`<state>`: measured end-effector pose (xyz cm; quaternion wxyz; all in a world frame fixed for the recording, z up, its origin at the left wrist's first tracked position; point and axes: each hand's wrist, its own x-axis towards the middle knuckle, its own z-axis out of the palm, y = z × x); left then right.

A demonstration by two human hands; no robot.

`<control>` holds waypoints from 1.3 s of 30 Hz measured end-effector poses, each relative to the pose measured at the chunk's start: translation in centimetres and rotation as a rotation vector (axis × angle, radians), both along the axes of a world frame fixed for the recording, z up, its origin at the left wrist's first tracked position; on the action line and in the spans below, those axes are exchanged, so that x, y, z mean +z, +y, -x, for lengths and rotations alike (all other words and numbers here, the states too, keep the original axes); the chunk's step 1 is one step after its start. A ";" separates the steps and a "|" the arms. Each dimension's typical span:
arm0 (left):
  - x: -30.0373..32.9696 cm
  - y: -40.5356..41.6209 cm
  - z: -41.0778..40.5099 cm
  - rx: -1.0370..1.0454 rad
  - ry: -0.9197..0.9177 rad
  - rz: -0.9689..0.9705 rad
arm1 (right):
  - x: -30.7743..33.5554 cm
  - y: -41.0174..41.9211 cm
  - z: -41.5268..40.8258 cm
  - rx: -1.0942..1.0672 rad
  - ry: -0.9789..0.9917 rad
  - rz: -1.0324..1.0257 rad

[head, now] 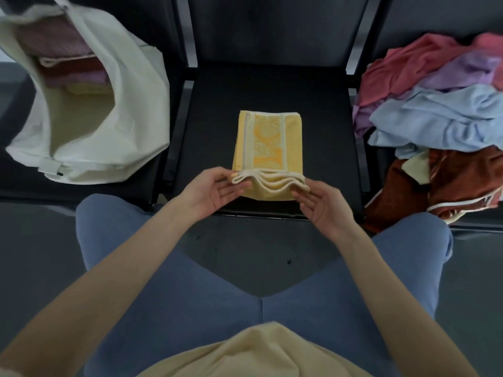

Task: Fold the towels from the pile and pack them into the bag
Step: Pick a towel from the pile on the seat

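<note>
- We saw a folded yellow towel [268, 142] lying on the middle black seat [206, 126] of a row of chairs, its long side running from the front edge toward the backrest, with an orange patterned band between two pale stripes along its top face.
- Our left hand [215, 190] pinched the near left corner of the towel, thumb on top and fingers beneath, lifting the layered cream hems slightly off the seat.
- Our right hand [319, 205] pinched the near right corner the same way, so the stacked edges sagged in soft waves between the two hands near the seat's front edge.
- A white bag [109, 104] lay open on the seat to the left, its mouth turned toward us; folded towels [65, 61] in pink, maroon and pale yellow sat deep inside it.
- The pile of unfolded towels [435, 110] filled the seat to the right: pink and lilac at the back, light blue in the middle, a rust-brown one with white trim at the front edge.
- Our knees in blue trousers [190, 295] stood just before the middle seat.
</note>
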<state>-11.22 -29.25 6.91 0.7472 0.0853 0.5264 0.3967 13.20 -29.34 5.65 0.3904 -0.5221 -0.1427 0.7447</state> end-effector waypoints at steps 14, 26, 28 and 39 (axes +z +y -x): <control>-5.1 3.7 -3.1 -0.228 0.674 -0.406 | -3.6 3.4 2.7 0.117 -0.551 -0.236; -7.8 2.8 0.1 -0.974 1.573 -1.001 | -6.4 3.4 1.4 0.916 -1.581 -0.921; -7.5 3.1 0.0 -0.939 1.570 -1.010 | -6.5 4.0 1.2 0.914 -1.618 -0.951; -2.9 2.7 0.2 -0.445 0.920 -0.652 | -1.9 4.9 -1.1 0.347 -0.705 -0.523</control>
